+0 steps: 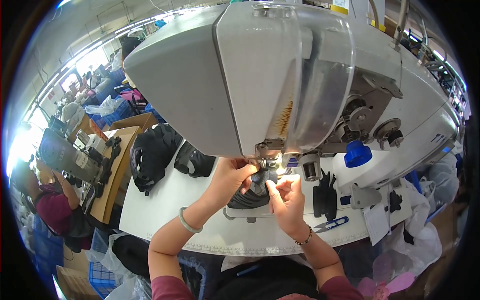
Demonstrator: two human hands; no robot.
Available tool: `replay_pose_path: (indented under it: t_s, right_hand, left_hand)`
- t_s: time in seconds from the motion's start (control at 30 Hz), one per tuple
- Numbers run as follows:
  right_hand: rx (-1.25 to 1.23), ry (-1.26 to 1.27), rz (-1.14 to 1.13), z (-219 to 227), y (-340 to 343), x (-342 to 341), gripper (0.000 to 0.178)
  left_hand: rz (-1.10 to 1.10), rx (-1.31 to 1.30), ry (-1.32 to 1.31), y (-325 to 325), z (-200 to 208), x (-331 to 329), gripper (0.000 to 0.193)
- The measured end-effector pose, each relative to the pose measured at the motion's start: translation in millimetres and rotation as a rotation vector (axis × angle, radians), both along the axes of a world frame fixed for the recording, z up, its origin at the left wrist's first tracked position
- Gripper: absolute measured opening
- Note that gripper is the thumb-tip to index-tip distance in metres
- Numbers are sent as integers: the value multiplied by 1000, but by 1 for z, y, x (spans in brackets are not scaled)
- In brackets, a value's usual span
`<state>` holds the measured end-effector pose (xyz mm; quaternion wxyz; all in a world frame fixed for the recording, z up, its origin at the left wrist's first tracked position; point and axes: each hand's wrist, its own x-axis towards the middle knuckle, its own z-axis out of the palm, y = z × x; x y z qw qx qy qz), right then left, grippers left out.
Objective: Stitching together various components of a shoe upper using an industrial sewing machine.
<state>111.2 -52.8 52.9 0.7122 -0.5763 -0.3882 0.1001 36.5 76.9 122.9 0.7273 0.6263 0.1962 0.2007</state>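
Beneath the needle area of a large grey-white sewing machine (260, 75) lies a dark grey and black fabric piece (248, 201). My left hand (232, 177) has its fingers closed on the far left part of this piece, close to the lit needle area. On the near right edge, my right hand (287, 200) pinches the same fabric between thumb and fingers. The needle itself is hard to make out behind my fingers. A pale bangle (189, 221) circles my left wrist, and a bead bracelet (305, 237) my right.
Left on the white table (172, 215) lie a black bag-like piece (154, 155) and a black molded piece (194, 161). To the right are black straps (325, 197), blue-handled thread snips (333, 224) and a paper slip (376, 223). A co-worker (52, 207) sits at far left.
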Motion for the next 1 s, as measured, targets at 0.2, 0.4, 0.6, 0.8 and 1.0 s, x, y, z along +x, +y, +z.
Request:
replay_pose_path:
  t_s: [0.2,0.4,0.6,0.8,1.0]
  right_hand:
    - [35,30,55,0,-2,0,23]
    - [4,6,35,1,-2,-2,23]
    - [17,-36,-50,1,1,2,22]
    - [-31,17,-115,9,1,1,27]
    - [7,-99,-120,-1,1,6,29]
  left_hand:
    - [-24,-34,1,2,-4,-1,10]
    - [-40,-18,-8,4,-6,-2,8]
    - [3,9,-14,8,-4,5,6]
    - [-41,-137,-56,27,-15,9,5]
    - [-23,-127,-46,23,-9,11,4]
